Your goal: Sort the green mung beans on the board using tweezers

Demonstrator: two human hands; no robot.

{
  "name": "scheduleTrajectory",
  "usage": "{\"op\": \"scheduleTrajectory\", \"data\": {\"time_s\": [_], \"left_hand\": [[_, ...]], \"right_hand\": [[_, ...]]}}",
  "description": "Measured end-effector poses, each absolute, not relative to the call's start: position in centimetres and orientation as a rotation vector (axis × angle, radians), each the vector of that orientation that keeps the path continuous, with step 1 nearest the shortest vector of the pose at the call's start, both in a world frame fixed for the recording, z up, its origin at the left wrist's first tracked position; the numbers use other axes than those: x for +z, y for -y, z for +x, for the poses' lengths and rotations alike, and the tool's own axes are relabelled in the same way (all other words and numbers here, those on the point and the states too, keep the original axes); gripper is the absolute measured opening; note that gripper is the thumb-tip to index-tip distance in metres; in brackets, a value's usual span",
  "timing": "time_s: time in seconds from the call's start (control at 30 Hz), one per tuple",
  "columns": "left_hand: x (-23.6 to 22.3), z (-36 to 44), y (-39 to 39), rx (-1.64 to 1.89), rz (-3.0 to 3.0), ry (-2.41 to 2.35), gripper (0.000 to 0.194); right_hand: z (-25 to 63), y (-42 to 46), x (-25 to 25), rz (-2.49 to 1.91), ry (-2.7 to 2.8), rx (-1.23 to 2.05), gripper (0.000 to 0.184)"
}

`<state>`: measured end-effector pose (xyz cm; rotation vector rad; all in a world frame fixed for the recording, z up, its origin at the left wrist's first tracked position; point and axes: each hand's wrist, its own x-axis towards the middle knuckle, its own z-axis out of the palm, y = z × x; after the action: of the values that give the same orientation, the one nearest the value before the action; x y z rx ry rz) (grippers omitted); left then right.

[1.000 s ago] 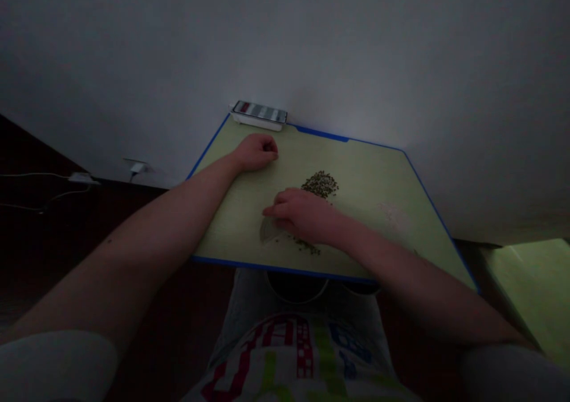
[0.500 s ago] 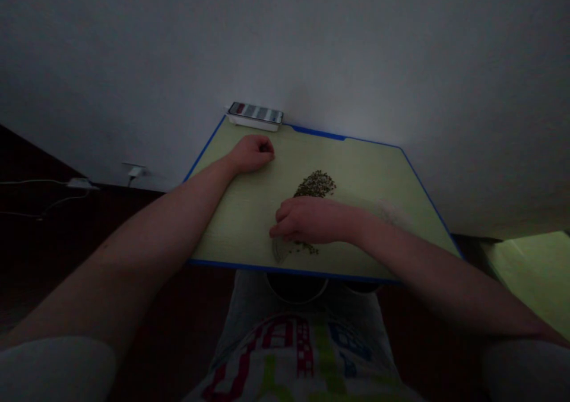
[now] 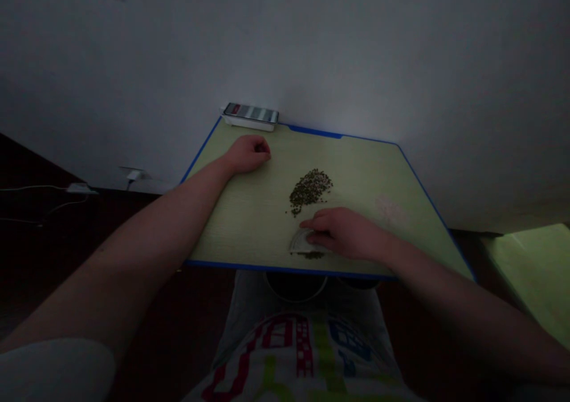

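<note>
My right hand is closed on a clear half-round protractor near the front edge of the pale table. A few small dark grains lie along the protractor's straight side. Farther back, a larger pile of small green-brown and pale grains is spread on the surface; their exact kind is too small to tell. My left hand rests on the table left of this pile, fingers loosely curled, with nothing visible in them.
A phone lies on a white box at the back left corner, against the wall. Below the front edge, a dark round bowl and a second round container sit at my lap. A plug with cables is at the left wall.
My right hand has moved right and slightly toward me with the protractor, uncovering the near end of the grain pile. My left hand stays in place.
</note>
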<state>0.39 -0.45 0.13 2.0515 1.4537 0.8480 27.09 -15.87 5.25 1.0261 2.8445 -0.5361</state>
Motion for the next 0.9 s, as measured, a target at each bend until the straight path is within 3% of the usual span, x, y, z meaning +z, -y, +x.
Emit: {"op": "scheduleTrajectory", "data": {"time_s": [0.47,0.9], "left_hand": [[0.1,0.4,0.4,0.838,2.075,-1.462,0.017],[0.2,0.4,0.5,0.843,2.045,-1.451,0.016]], "right_hand": [[28.4,21.1,4.0,1.552,-2.742,-0.745,0.028],[29.0,22.0,3.7,1.695,-2.725,-0.827,0.032]]}}
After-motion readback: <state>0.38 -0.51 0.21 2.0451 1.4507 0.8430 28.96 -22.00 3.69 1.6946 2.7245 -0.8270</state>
